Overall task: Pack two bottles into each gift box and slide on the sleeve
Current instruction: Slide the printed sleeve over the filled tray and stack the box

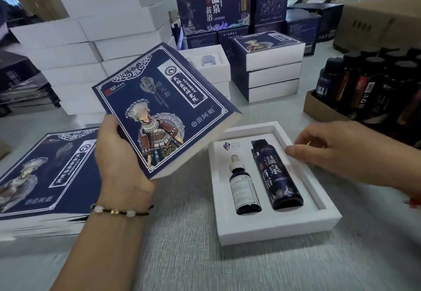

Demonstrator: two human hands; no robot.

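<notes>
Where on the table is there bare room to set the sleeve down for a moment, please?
Bare grey table lies near you, between the sleeve stack and the open gift box, and right of that box. It is crowded behind: white boxes, finished boxes and the bottle carton. Your left hand holds the sleeve.

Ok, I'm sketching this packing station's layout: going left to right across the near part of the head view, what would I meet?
Stack of flat sleeves → left hand gripping a raised sleeve → dropper bottle → dark tall bottle, both in the open white gift box → right hand touching the box's rim.
</notes>
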